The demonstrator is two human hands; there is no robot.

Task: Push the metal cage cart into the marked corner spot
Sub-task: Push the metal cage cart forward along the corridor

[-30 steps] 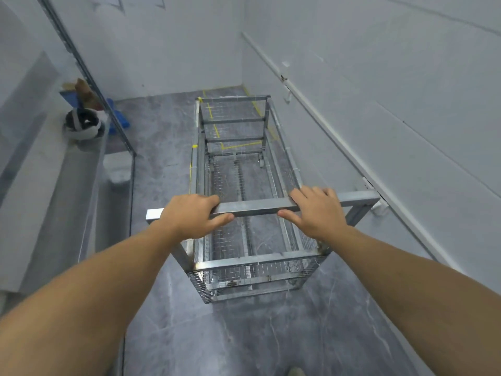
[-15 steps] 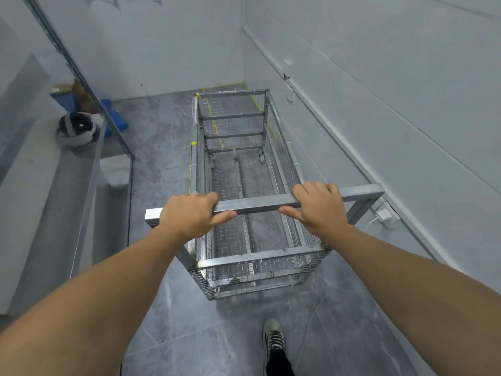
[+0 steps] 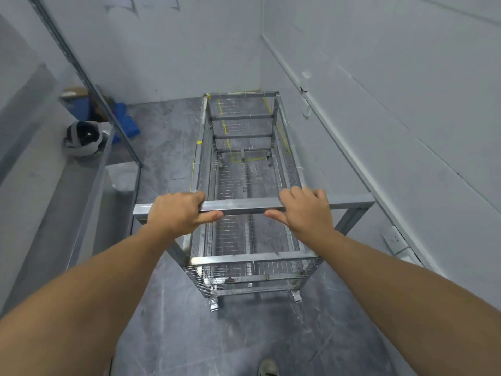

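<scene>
Both hands, left (image 3: 177,211) and right (image 3: 305,211), were clamped on the handle bar (image 3: 244,206) of the cage cart (image 3: 244,169), its far end at twelve o'clock entering the yellow floor lines (image 3: 225,126). A straight, even push seemed best.

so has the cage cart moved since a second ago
Yes. The cage cart has rolled forward toward the corner: its far end now covers more of the yellow floor marking and sits nearer the back wall.
</scene>
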